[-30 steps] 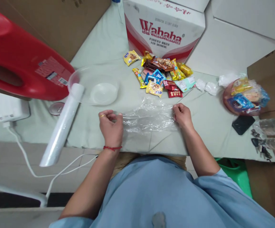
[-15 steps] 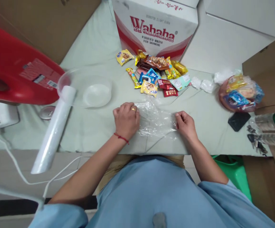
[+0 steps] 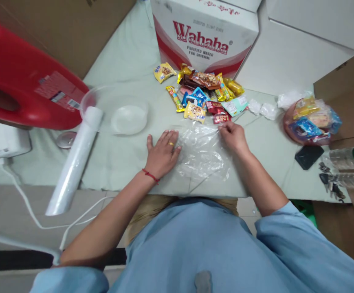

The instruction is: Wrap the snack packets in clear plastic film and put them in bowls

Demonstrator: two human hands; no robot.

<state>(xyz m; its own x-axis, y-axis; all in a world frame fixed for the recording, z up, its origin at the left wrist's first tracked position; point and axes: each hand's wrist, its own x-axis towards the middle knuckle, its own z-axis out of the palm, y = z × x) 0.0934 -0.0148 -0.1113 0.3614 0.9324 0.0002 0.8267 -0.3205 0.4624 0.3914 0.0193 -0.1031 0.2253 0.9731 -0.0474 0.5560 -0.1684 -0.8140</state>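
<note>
A sheet of clear, crinkled plastic wrap [image 3: 205, 152] lies spread on the cloth-covered table in front of me. My left hand [image 3: 163, 150] rests flat at its left edge, fingers apart, with a ring on one finger and a red string at the wrist. At the sheet's far right corner, my right hand [image 3: 232, 136] has thumb and fingers pinched on the film. Just beyond the sheet is a pile of wrapped snacks [image 3: 205, 80], with one yellow packet [image 3: 194, 112] close to the film's far edge.
A white roll [image 3: 74, 162] leans across the front edge beside a clear plastic bowl [image 3: 118, 114]. Red jug [image 3: 27, 77] stands left, Wahaha carton [image 3: 207, 38] behind. On the right are a bowl of snacks [image 3: 293, 132], a black flat object [image 3: 309, 157], keys [image 3: 331, 185] and bottles [image 3: 341, 158].
My left hand has opened from a curled grip and flattened out. My right hand has moved away from me, to the far corner, and the film lies more spread out.
</note>
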